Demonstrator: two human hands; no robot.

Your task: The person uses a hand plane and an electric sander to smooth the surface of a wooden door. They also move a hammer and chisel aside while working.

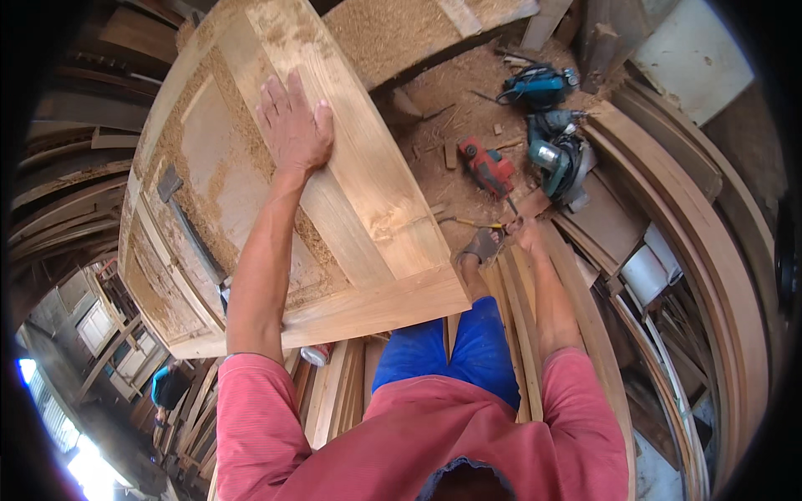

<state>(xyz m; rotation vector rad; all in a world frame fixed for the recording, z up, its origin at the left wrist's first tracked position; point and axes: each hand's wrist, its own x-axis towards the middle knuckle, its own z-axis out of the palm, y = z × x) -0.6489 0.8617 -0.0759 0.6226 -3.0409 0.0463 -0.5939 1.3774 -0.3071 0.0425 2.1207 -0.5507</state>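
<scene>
My left hand (294, 125) lies flat on a pale wooden panelled door (359, 142), its fingers spread and nothing in them. Sawdust covers much of the door's recessed panels. A hammer (194, 230) with a dark handle rests on it, left of my forearm. Low on the right, my right hand (528, 235) is closed beside my sandalled foot (484, 244). A thin yellow and dark tool or cord (474, 223) ends close to its fingers; what they grip is too small to make out. Just beyond that hand lies a red power planer (487, 167).
A teal circular saw (558, 163) and another teal power tool (537, 86) lie on the sawdust-strewn floor. Long boards (677, 225) are stacked at the right, more timber (67, 184) at the left. A red and white can (316, 355) sits under the door's near edge. Another person (170, 388) is far left.
</scene>
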